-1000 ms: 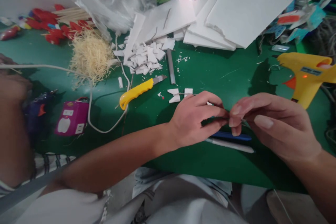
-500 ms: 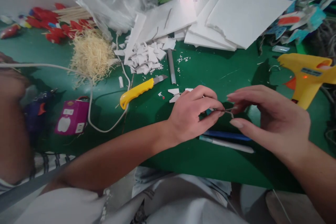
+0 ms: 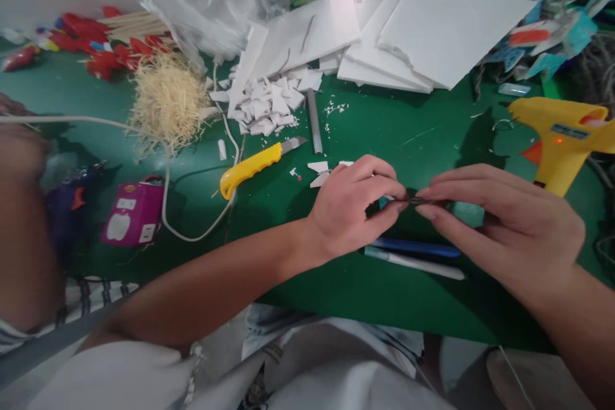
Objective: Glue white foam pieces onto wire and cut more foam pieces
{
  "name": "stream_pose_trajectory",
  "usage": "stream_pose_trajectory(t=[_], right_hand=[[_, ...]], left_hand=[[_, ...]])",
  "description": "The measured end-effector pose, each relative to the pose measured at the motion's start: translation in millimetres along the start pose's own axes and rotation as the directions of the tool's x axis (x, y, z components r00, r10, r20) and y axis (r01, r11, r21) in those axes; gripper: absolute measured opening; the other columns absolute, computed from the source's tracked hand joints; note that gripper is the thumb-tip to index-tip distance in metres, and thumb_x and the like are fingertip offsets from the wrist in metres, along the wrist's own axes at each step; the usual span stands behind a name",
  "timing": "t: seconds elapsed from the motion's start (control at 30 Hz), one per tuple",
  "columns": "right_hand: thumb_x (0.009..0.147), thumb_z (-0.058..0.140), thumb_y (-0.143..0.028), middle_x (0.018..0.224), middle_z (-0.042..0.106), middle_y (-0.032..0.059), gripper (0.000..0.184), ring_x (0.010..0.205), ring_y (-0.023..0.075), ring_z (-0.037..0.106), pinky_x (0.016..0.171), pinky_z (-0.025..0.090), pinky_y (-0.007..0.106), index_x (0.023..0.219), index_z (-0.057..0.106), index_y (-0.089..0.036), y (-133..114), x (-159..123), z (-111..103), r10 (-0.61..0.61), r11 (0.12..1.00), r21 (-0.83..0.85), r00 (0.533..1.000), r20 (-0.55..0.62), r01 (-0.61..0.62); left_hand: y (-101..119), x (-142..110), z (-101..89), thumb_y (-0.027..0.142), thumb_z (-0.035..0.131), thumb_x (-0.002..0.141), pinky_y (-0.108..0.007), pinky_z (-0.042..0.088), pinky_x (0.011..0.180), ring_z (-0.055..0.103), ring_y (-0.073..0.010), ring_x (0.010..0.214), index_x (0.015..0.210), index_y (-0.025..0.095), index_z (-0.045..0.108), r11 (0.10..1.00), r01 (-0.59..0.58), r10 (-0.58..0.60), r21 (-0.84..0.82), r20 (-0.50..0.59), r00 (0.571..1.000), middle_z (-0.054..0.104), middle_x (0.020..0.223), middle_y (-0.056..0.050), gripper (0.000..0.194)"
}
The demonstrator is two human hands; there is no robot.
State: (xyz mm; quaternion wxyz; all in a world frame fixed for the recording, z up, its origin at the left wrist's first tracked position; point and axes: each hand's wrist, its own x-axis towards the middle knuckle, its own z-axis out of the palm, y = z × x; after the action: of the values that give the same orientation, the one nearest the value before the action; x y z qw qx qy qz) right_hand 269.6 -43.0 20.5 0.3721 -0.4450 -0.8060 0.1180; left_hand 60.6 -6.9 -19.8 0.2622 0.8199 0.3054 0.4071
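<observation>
Right hand (image 3: 519, 224) has closed onto cord (image 3: 414, 201) since half second ago; I see its fingers (image 3: 449, 189) pinching it. Left hand (image 3: 353, 211) pinches cord too. Cord bridges narrow gap between hands, over counter (image 3: 408, 128). Blue rod (image 3: 423, 248) nearby; glue gun (image 3: 557, 138) beyond right hand, cutter (image 3: 252, 170) off left.

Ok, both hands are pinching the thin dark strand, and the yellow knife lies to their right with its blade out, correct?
One slip: the head view shows the yellow knife to the left of both hands, not the right. Its blade is out, and they pinch the thin dark strand.
</observation>
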Motion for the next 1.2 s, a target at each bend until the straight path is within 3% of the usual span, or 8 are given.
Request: stream_pose_trajectory(t=[0.17,0.3,0.5,0.6,0.7,0.83,1.03,1.2], right_hand=[[0.092,0.072,-0.015,0.085,0.076,-0.0022,0.014,0.075,0.0125,0.073,0.062,0.057,0.024,0.095,0.067,-0.028,1,0,2,0.01,0.999,-0.033,1.0,-0.01,-0.01],[0.094,0.071,-0.015,0.082,0.076,-0.0024,0.013,0.073,0.0123,0.073,0.059,0.056,0.024,0.095,0.067,-0.028,-1,2,2,-0.026,1.0,0.01,1.0,0.016,0.026],[0.093,0.071,-0.015,0.081,0.077,-0.0017,0.015,0.069,0.0137,0.072,0.052,0.054,0.026,0.096,0.067,-0.029,-3,2,1,-0.067,0.998,0.022,0.998,0.01,0.067],[0.093,0.071,-0.015,0.08,0.077,-0.0021,0.014,0.068,0.0138,0.073,0.051,0.053,0.026,0.093,0.066,-0.028,-2,2,1,-0.05,0.999,-0.016,0.999,-0.01,0.05],[0.093,0.071,-0.015,0.08,0.077,-0.0025,0.014,0.069,0.0137,0.073,0.052,0.053,0.025,0.092,0.066,-0.029,-1,3,1,-0.044,0.998,-0.048,0.999,-0.007,0.044],[0.093,0.069,-0.014,0.081,0.077,-0.003,0.015,0.069,0.0125,0.073,0.054,0.054,0.024,0.093,0.066,-0.028,0,5,2,-0.053,0.997,-0.059,0.999,-0.002,0.053],[0.092,0.069,-0.012,0.082,0.078,-0.0021,0.018,0.066,0.0136,0.073,0.047,0.053,0.025,0.093,0.066,-0.029,1,7,3,-0.092,0.99,-0.108,0.996,0.016,0.093],[0.093,0.068,-0.013,0.086,0.079,-0.0021,0.017,0.067,0.0151,0.075,0.055,0.06,0.027,0.095,0.066,-0.031,0,6,6,-0.098,0.991,-0.088,0.995,0.035,0.101]], left_hand=[[1,1,0.1,0.02,0.07,0.094,-0.023,0.054,0.07,0.069,-0.012,0.087,0.097,0.018,0.071,0.999,-0.024,0.023,-0.04,-0.026,0.999,0.071,0.102,-0.005,0.003],[6,1,-2.7,0.023,0.071,0.096,-0.022,0.057,0.073,0.068,-0.0131,0.092,0.11,0.014,0.073,0.999,-0.026,0.025,-0.037,-0.025,0.999,0.069,0.102,-0.007,0.017],[21,0,-6.8,0.017,0.07,0.097,-0.016,0.048,0.06,0.059,-0.0063,0.069,0.094,0.016,0.076,0.977,0.148,-0.139,-0.152,0.066,0.988,0.06,0.079,0.002,0.007],[27,2,-8.7,0.017,0.074,0.091,-0.016,0.044,0.057,0.054,-0.0052,0.064,0.088,0.017,0.076,0.894,0.314,-0.295,-0.321,0.108,0.949,0.056,0.074,0.004,0.004],[29,6,-10.9,0.019,0.075,0.086,-0.017,0.042,0.053,0.05,-0.0042,0.058,0.08,0.017,0.075,0.745,0.46,-0.431,-0.483,0.178,0.885,0.056,0.071,0.004,0.007],[27,11,-12.9,0.024,0.077,0.083,-0.018,0.043,0.05,0.05,-0.0047,0.057,0.073,0.017,0.075,0.613,0.537,-0.516,-0.58,0.221,0.828,0.059,0.069,0.004,0.012],[21,10,-11.6,0.025,0.078,0.083,-0.022,0.047,0.056,0.054,-0.0082,0.062,0.081,0.022,0.082,0.643,0.512,-0.514,-0.569,0.175,0.84,0.067,0.07,0.002,0.006],[17,7,-9.7,0.025,0.079,0.086,-0.022,0.048,0.056,0.056,-0.0085,0.063,0.089,0.022,0.084,0.731,0.448,-0.474,-0.515,0.089,0.876,0.071,0.072,0.001,0.007]])
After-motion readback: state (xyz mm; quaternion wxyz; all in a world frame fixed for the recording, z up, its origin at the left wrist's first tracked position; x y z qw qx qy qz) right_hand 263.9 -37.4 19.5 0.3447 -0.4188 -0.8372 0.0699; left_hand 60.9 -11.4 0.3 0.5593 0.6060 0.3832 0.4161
